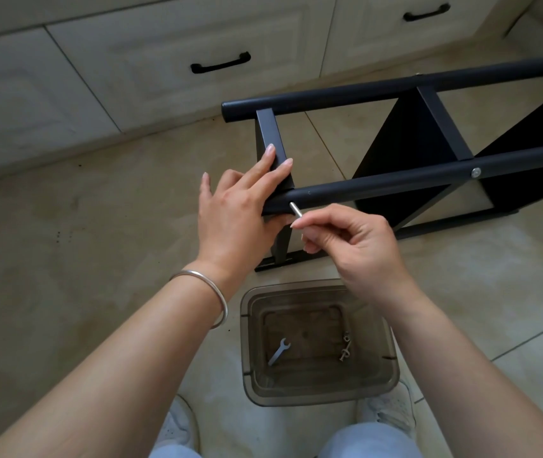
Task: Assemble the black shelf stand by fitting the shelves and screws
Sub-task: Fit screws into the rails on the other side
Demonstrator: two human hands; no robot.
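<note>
The black shelf stand [395,180] lies on its side on the tiled floor, two round posts running left to right with black shelves between them. My left hand [237,209] grips the end of the near post [362,188], fingers stretched along the end shelf [271,140]. My right hand [352,246] pinches a silver screw [295,210] whose tip sits at the near post's side, close to its left end. A fitted silver screw head [476,172] shows farther right on the same post.
A clear brown plastic box [250,352] stands on the floor by my feet, holding a small wrench [279,351] and loose screws [346,347]. Cream cabinet drawers with black handles [220,63] line the back. My white shoes flank the box.
</note>
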